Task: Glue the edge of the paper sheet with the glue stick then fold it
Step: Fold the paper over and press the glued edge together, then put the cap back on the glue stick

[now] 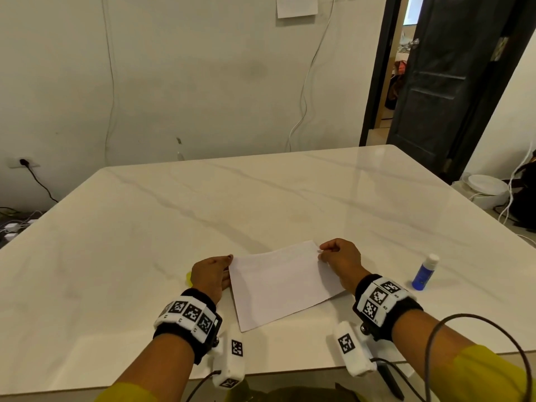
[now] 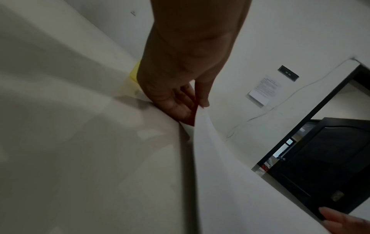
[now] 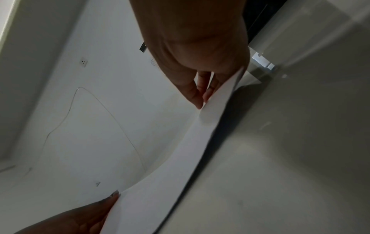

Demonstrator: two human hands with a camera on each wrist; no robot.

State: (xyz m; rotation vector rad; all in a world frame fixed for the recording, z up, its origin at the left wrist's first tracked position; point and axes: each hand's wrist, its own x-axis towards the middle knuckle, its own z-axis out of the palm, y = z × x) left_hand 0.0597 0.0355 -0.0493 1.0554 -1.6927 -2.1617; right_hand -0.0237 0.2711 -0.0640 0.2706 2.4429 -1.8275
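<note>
Both hands pinch the paper sheet (image 1: 282,281) by its far corners, left hand (image 1: 213,274) and right hand (image 1: 340,261); its long axis spans between them.

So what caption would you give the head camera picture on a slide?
Both hands, left hand and right hand, pinch the paper sheet at its far corners, glue stick standing alongside.

Right hand (image 3: 200,52) fingers (image 3: 195,96) pinching lifted paper sheet (image 3: 180,158) edge above pale table (image 3: 290,158).

Head view looks forward and down across the bench (image 1: 261,198); both wrist views look close along the fingers, sharing the paper sheet (image 1: 278,282).
</note>
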